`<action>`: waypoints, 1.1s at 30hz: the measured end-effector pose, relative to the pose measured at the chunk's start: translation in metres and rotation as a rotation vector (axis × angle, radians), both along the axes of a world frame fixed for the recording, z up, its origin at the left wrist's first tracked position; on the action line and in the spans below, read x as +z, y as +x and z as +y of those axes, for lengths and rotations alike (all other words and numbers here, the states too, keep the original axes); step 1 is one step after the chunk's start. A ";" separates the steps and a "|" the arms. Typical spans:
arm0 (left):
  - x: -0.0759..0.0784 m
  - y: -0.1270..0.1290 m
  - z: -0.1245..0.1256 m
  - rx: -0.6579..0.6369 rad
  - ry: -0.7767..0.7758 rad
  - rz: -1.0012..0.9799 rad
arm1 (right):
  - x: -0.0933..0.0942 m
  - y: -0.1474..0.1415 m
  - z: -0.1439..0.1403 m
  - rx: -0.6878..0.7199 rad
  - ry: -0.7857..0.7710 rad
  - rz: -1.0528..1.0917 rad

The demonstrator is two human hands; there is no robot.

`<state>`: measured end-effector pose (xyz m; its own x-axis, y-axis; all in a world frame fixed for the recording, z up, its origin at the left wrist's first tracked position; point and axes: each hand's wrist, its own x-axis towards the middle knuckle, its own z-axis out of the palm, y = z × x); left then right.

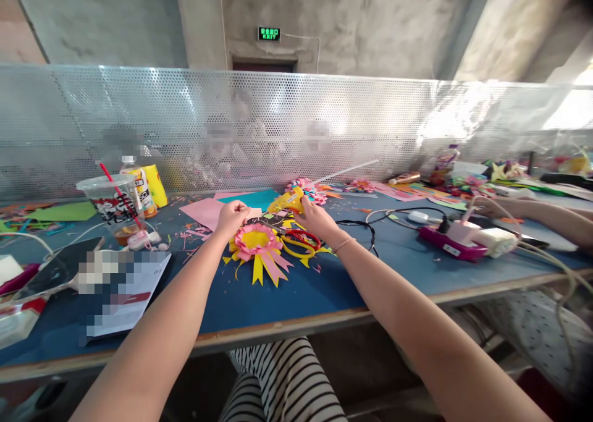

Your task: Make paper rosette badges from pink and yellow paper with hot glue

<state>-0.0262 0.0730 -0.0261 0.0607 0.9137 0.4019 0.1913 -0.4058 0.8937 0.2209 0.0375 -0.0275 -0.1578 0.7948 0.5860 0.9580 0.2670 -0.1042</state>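
Observation:
My right hand [315,217] grips a yellow glue gun [287,201] whose nozzle points left toward my left hand. My left hand [233,215] pinches a small pale paper piece [253,213] just above a pink and yellow paper rosette [256,244] with ribbon tails that lies on the blue table [296,292]. Red-handled scissors [301,236] lie right of the rosette, under my right hand. A black cord [359,227] runs from the glue gun toward the right.
A plastic cup with a red straw [109,201] and a bottle [139,187] stand at the left, with a printed sheet [125,292] near the front edge. A pink power strip [451,243] and another person's arm [537,215] lie at the right. Paper scraps litter the back.

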 end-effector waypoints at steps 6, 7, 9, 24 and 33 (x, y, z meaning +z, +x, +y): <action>-0.001 0.001 0.000 0.007 0.025 0.019 | 0.001 0.000 0.000 0.019 -0.014 0.008; -0.001 0.001 0.001 0.002 0.028 0.023 | 0.002 0.000 0.000 0.018 -0.022 0.011; -0.002 0.001 0.002 -0.010 0.026 0.027 | 0.004 -0.002 -0.003 0.008 -0.041 0.020; 0.001 0.002 0.000 -0.036 0.011 -0.020 | 0.003 -0.003 -0.001 0.014 -0.043 0.077; 0.001 0.004 -0.001 -0.069 -0.017 -0.079 | -0.001 -0.002 0.006 -0.024 -0.018 0.168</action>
<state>-0.0225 0.0723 -0.0256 0.0921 0.9153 0.3922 0.0920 -0.4000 0.9119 0.2187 0.0436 -0.0286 -0.0400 0.8077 0.5882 0.9327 0.2414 -0.2680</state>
